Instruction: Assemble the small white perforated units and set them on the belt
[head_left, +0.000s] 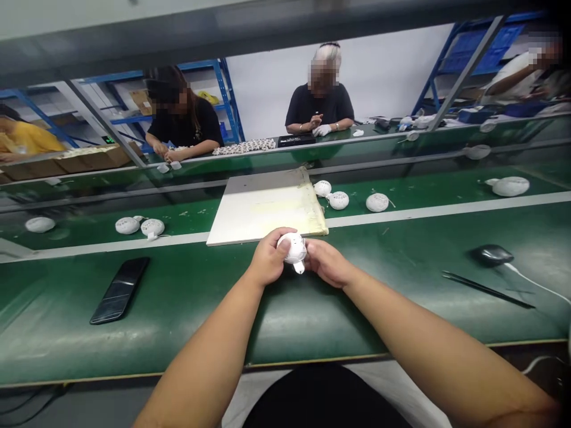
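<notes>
Between my hands, above the front of the green bench, is a small round white plastic device (294, 248) with slots in its face and a short tab pointing down toward me. My left hand (268, 257) is closed around its left side, thumb on the face. Against its right edge press the bent fingers of my right hand (328, 261); the fingertips are partly hidden behind it. Just beyond my hands lies a flat white board (267, 205) with yellowed tape along its right edge.
Similar white devices lie along the green strip (423, 202), such as one device (377, 202) right of the board. A black phone (119, 290) rests at left. Black tweezers (488, 289) and a dark corded object (493, 255) are at right. Several people sit across the bench.
</notes>
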A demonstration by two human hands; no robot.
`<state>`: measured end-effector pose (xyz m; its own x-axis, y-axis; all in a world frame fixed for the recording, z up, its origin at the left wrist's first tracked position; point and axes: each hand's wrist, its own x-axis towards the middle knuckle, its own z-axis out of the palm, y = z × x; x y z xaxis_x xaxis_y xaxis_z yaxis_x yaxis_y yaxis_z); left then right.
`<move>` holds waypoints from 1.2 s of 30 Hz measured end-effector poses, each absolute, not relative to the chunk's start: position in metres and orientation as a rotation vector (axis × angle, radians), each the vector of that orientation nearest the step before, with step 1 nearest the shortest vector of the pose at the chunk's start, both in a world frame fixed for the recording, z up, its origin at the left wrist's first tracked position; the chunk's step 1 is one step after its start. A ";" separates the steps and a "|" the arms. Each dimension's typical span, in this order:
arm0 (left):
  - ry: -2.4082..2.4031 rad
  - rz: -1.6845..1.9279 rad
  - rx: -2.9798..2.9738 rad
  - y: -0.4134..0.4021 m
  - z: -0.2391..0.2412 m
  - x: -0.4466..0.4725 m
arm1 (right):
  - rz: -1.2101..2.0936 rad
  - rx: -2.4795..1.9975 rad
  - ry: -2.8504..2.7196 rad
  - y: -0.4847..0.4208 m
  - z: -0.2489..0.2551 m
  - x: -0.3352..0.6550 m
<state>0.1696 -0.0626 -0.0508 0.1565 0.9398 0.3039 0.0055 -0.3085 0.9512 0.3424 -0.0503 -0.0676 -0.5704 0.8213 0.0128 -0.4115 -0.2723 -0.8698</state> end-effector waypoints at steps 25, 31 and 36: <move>1.011 1.360 1.603 -0.083 -0.051 0.222 | 1.319 -0.890 -1.142 -0.059 -0.072 0.327; 1.017 1.504 1.584 -0.073 -0.048 0.204 | 1.213 -0.948 -1.498 -0.053 -0.065 0.344; 1.113 1.462 1.400 -0.061 -0.057 0.183 | 0.900 -1.031 -1.825 -0.055 -0.055 0.354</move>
<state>0.1834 -0.0613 -0.0568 -0.0587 0.9564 0.2861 0.0213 -0.2853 0.9582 0.3544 -0.0554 -0.0550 -0.3147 0.8964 0.3120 0.2980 0.4054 -0.8642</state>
